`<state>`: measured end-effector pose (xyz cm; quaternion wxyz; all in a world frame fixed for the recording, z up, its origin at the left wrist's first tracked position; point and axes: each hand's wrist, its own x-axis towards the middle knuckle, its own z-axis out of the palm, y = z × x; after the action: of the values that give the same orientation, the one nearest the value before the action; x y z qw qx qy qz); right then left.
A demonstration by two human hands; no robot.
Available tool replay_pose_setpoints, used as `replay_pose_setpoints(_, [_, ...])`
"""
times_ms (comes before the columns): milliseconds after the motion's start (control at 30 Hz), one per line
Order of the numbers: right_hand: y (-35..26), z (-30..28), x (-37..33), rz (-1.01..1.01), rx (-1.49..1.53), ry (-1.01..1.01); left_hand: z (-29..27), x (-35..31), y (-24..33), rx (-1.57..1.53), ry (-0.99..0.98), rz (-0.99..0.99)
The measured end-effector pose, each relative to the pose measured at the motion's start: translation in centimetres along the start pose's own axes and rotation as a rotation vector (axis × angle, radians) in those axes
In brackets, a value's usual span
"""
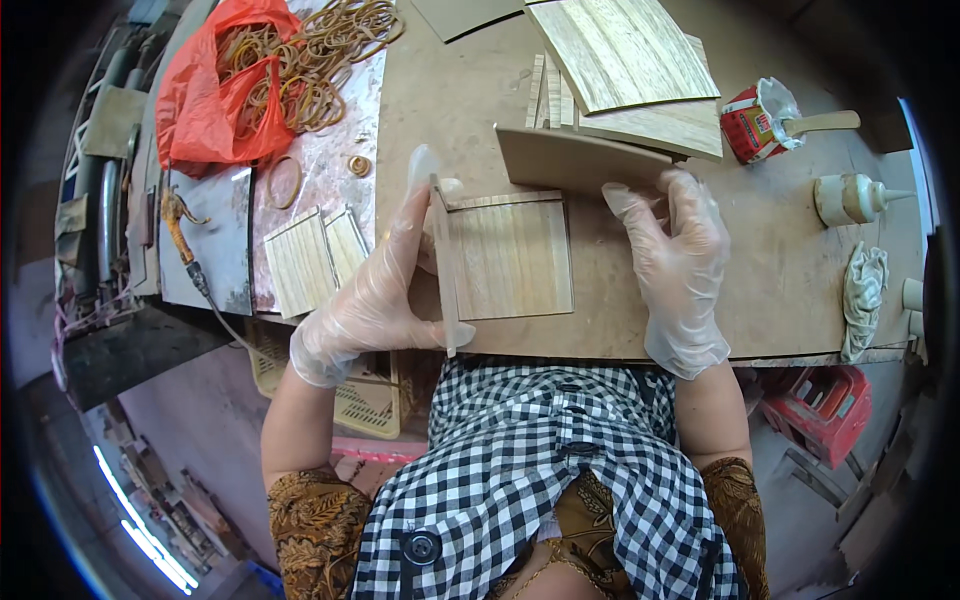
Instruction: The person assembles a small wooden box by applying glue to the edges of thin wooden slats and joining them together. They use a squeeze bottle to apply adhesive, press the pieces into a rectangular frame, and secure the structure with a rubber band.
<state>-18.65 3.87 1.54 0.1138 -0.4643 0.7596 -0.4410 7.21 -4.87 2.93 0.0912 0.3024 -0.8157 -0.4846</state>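
My left hand (375,275), in a clear plastic glove, grips a thin wooden panel (447,265) stood on edge, thumb at its near end and fingers toward the far end. Right beside it, a pale striped wooden panel (512,257) with dark grooved edges lies on the table. My gloved right hand (682,260) is curled at the right end of a plain brown board (575,160), which tilts up in front of a stack of panels. The thumb is on the board's near face; the other fingertips are partly hidden.
Striped panels (630,60) are stacked at the back. At right are a red tub (760,120) with a brush, a glue bottle (845,200) and a crumpled cloth (863,300). Leftward lie rubber bands (335,50), a red bag (205,110), small panels (300,265) and a corded tool (185,230).
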Motion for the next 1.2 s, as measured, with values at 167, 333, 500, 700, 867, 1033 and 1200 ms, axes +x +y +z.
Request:
replay_pose_setpoints(167, [1.9, 0.6, -0.1, -0.151, 0.347, -0.021, 0.1, -0.3, -0.1, -0.049, -0.003, -0.079])
replay_pose_setpoints(333, [0.1, 0.0, -0.1, -0.136, 0.726, -0.148, -0.1, -0.3, -0.6, -0.086, -0.004, -0.053])
replay_pose_setpoints(500, [-0.2, 1.2, 0.7, -0.100, 0.738, -0.377, 0.0, -0.7, -1.2, -0.142, -0.006, -0.139])
replay_pose_setpoints(700, [0.4, 1.9, 0.9, -0.158, 0.585, -0.467, 0.0, -0.4, -1.3, -0.110, 0.001, -0.073])
replay_pose_setpoints(867, [0.3, 2.1, 1.2, -0.175, 0.486, -0.494, 0.1, -0.4, -1.5, -0.127, 0.011, -0.076])
replay_pose_setpoints(1033, [0.0, 2.3, 1.3, -0.168, 0.457, -0.502, 0.0, -0.7, -1.7, -0.167, 0.015, -0.114])
replay_pose_setpoints(1200, [-0.4, 1.8, 2.1, -0.175, 0.426, -0.574, -0.1, -0.6, -1.9, -0.096, 0.009, -0.060])
